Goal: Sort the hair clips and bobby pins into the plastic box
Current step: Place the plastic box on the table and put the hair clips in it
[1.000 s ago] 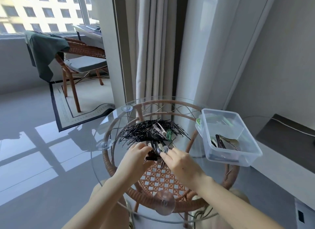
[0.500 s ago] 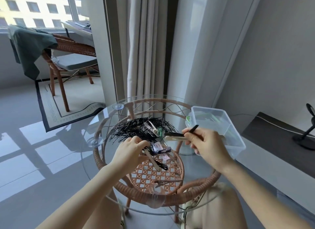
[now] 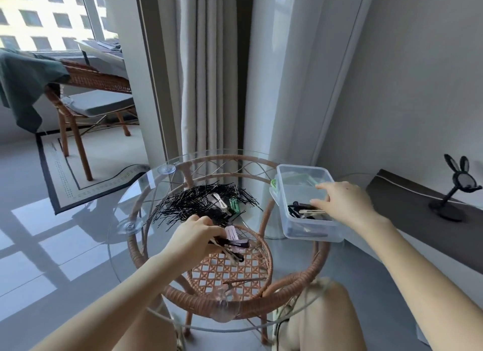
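Observation:
A pile of black bobby pins [image 3: 193,207] lies on the round glass table [image 3: 136,191], with a white clip [image 3: 218,200] and a green clip [image 3: 234,205] on it. My left hand [image 3: 194,234] is at the pile's near edge, shut on a bunch of black and pink hair clips [image 3: 235,242]. The clear plastic box [image 3: 308,229] stands at the table's right edge. My right hand [image 3: 345,204] is over it with fingers spread, and black and cream clips [image 3: 300,211] lie in the box under the thumb. A brown clip [image 3: 243,281] lies near the front.
A green lid [image 3: 274,184] leans at the box's far left corner. A rabbit-eared mirror [image 3: 454,191] stands on a dark bench at the right. Curtains [image 3: 209,76] hang behind the table. A rattan chair [image 3: 86,89] stands on the floor at the far left.
My right hand carried clips from the pile to the right and now spreads its fingers over the box. My left hand stayed at the pile with its bunch of clips.

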Motion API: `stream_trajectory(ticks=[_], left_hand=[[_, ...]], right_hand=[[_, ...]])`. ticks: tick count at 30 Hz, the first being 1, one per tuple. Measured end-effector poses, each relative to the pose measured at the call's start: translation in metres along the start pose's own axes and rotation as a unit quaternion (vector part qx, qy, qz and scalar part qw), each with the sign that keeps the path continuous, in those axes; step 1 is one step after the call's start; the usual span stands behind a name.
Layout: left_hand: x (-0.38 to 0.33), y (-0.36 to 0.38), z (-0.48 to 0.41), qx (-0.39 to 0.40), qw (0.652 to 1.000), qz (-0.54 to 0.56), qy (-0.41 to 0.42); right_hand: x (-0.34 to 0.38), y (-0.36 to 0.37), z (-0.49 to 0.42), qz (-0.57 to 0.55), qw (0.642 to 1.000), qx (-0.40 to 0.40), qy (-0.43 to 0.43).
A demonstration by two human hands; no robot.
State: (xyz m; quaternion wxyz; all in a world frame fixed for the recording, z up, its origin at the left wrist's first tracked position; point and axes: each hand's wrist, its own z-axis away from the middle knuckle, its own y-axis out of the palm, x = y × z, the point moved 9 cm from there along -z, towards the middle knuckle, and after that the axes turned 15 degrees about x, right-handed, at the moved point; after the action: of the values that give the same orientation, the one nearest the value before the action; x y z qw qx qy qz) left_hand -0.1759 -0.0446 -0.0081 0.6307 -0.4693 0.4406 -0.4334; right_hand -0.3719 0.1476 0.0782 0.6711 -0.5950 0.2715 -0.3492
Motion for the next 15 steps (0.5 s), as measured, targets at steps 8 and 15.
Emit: stream_trajectory(ticks=[8, 15], left_hand=[[-0.019, -0.006, -0.001, -0.017, 0.992, -0.106, 0.063], [-0.009, -0.023, 0.014, -0.087, 0.989, 0.043, 0.108]], right_hand=[[0.128, 0.035, 0.066, -0.1, 0.947, 0.002, -0.305], [0.163, 0.107, 0.04, -0.017, 0.954, 0.105, -0.281]])
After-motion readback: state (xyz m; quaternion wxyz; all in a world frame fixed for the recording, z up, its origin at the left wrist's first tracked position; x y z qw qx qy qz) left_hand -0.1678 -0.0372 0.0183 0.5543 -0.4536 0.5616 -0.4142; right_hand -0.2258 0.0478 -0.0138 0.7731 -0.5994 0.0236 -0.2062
